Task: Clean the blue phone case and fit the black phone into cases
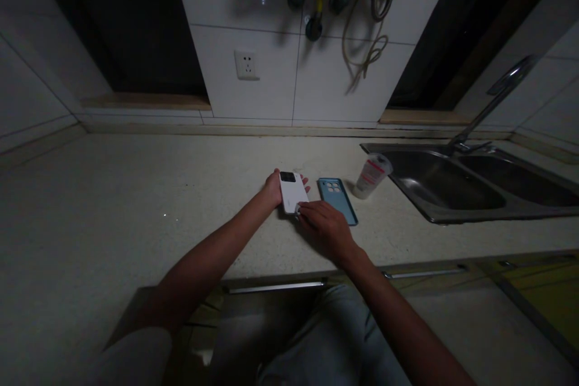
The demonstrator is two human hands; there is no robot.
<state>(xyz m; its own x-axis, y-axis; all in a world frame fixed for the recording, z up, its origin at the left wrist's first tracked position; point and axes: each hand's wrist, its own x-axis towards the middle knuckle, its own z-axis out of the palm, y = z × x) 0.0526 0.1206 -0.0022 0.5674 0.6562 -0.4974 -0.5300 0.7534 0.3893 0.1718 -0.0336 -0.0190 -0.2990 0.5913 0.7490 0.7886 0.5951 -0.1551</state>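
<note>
A white phone (293, 190) lies back-up on the pale countertop (136, 205), its dark camera block at the far end. My left hand (274, 187) cups the phone from the left and underneath, fingertips showing past its right edge. My right hand (324, 228) rests at the phone's near end, fingers curled and pinching at its near corner. Just right of it lies a blue phone case (338, 198), camera cutouts up, partly covered by my right hand.
A small plastic bottle with a red-and-white label (371, 176) stands tilted beside the steel double sink (474, 184) with its tap (493, 99). A wall socket (246, 65) and hanging hoses (362, 30) are on the tiled wall behind.
</note>
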